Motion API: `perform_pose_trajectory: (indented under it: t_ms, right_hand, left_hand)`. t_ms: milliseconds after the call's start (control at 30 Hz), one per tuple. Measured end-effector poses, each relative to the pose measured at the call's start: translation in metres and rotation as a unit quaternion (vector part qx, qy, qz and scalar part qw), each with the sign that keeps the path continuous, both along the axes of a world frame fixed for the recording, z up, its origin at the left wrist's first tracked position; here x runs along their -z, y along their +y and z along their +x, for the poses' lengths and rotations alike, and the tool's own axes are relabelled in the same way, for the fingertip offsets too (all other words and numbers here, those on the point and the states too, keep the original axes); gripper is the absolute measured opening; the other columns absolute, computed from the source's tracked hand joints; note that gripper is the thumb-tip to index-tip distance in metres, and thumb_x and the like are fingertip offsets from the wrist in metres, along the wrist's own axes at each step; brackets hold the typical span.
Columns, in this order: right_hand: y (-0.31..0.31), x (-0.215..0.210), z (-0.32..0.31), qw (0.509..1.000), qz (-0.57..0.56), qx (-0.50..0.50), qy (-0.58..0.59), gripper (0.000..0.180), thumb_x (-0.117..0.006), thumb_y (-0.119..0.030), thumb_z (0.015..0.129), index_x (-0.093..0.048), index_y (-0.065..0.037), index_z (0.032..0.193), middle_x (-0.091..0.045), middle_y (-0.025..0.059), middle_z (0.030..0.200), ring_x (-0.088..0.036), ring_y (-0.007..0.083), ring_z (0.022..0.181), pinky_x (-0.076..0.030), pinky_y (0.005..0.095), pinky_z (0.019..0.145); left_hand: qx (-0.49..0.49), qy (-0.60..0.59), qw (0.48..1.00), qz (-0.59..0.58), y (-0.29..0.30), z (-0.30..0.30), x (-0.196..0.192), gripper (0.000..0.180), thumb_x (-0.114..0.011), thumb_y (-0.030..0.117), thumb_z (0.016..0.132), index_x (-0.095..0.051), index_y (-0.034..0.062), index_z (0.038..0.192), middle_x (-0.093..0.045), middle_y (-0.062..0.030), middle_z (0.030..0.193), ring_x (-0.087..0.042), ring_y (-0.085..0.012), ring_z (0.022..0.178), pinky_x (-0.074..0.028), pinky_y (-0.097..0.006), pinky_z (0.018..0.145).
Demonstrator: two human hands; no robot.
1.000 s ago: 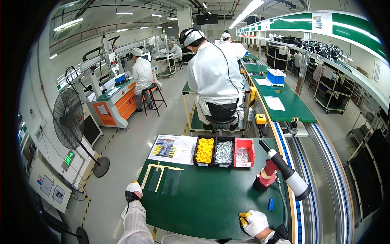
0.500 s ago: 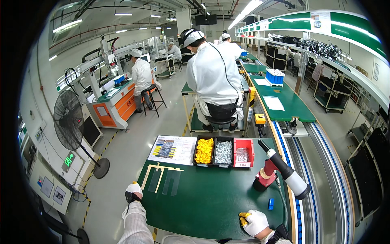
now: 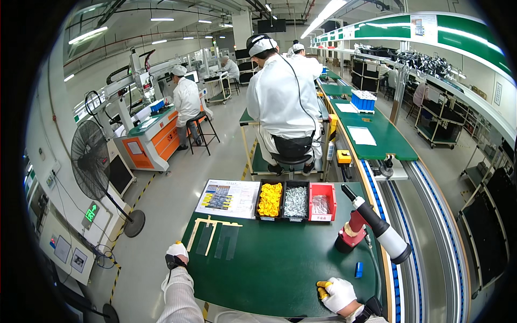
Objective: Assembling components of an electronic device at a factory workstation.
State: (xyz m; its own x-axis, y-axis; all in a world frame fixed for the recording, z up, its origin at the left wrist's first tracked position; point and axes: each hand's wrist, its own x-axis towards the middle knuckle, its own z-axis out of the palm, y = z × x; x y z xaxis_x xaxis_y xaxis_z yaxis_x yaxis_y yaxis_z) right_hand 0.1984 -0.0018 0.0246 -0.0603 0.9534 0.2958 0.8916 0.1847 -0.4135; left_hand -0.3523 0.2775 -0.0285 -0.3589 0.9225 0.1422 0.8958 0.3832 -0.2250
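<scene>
My left hand [image 3: 177,252], in a white glove, rests at the left edge of the green worktable [image 3: 258,269]. Its fingers are mostly hidden and too small to read. Near the front right of the table lies my right hand [image 3: 340,295], gloved in white with yellow at the fingertips. Those fingers are curled in, and whatever they may hold cannot be made out. A small blue cylindrical piece [image 3: 359,269] stands just beyond the right hand. Farther off is a red and black tool stand [image 3: 350,237] bearing a tilted black and white cylindrical tool [image 3: 383,231].
At the table's back stand a bin of yellow parts [image 3: 270,199], a bin of metal screws [image 3: 296,202] and a red bin [image 3: 322,204]. A printed sheet [image 3: 228,198] and tape strips [image 3: 210,231] lie left. A conveyor [image 3: 425,237] runs along the right; a co-worker [image 3: 283,97] sits ahead.
</scene>
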Motion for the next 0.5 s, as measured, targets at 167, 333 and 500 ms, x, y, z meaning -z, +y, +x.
perform_pose_trajectory:
  t_ms: [167, 333, 500]
  right_hand:
    - [-0.0005, 0.0003, 0.0006, 1.000, -0.003, 0.001, 0.004, 0.014, -0.079, -0.020, 0.088, -0.082, -0.016, 0.101, -0.064, 0.0075, 0.078, -0.068, 0.0308, 0.075, -0.055, 0.0454, 0.068]
    - [-0.0003, -0.0025, 0.0005, 1.000, -0.014, 0.001, 0.005, 0.015, -0.079, -0.020, 0.088, -0.082, -0.016, 0.102, -0.064, 0.0076, 0.079, -0.068, 0.0307, 0.077, -0.055, 0.0451, 0.069]
    - [0.0000, -0.0031, -0.0005, 1.000, -0.013, -0.002, 0.005, 0.015, -0.079, -0.020, 0.088, -0.082, -0.016, 0.102, -0.065, 0.0076, 0.080, -0.068, 0.0308, 0.077, -0.055, 0.0451, 0.068]
  left_hand:
    - [0.002, 0.001, 1.000, -0.004, 0.0015, 0.0001, -0.0004, 0.028, -0.057, 0.023, 0.103, -0.081, 0.0100, 0.103, -0.081, -0.0117, 0.104, -0.080, -0.0315, 0.097, -0.064, -0.045, 0.081]
    - [-0.005, 0.000, 1.000, -0.005, 0.0020, 0.0005, 0.0012, 0.026, -0.057, 0.022, 0.103, -0.081, 0.0102, 0.104, -0.081, -0.0115, 0.105, -0.080, -0.0312, 0.098, -0.064, -0.044, 0.082]
    - [-0.005, 0.006, 1.000, -0.007, 0.0027, -0.0059, 0.0053, 0.027, -0.057, 0.023, 0.103, -0.081, 0.0101, 0.103, -0.081, -0.0119, 0.105, -0.080, -0.0318, 0.097, -0.064, -0.045, 0.081]
